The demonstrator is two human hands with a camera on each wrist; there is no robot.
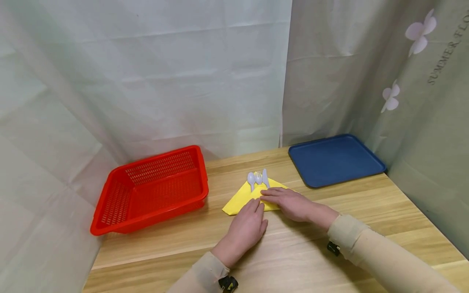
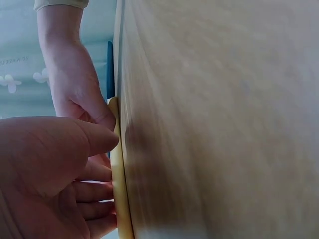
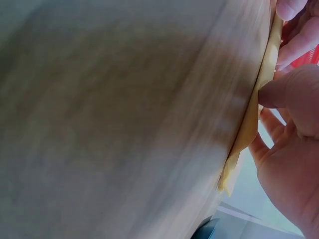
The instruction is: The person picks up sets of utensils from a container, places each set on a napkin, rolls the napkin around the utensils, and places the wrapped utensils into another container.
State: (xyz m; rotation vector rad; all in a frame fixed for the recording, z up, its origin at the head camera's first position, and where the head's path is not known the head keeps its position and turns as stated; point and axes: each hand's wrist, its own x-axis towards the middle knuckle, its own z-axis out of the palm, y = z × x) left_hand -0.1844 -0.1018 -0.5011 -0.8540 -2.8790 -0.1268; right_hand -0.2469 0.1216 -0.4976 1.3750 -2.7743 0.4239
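Note:
A yellow napkin (image 1: 239, 198) lies folded on the wooden table, its near edge toward me. From its far side stick out the heads of a pale lilac plastic spoon (image 1: 251, 179), a fork (image 1: 258, 178) and a knife (image 1: 265, 177); their handles are hidden under the fold. My left hand (image 1: 246, 224) rests its straight fingers on the napkin's near middle. My right hand (image 1: 292, 202) lies across the napkin's right half, fingers pointing left and close to the left fingertips. Both wrist views show fingertips pressing on the thin yellow layer (image 2: 117, 174) against the tabletop.
A red plastic basket (image 1: 150, 219) with slotted sides stands at the left of the table. At the back right lies a blue tray (image 1: 337, 160). Pale curtains (image 1: 176, 73) hang behind and at both sides, right at the table's edges.

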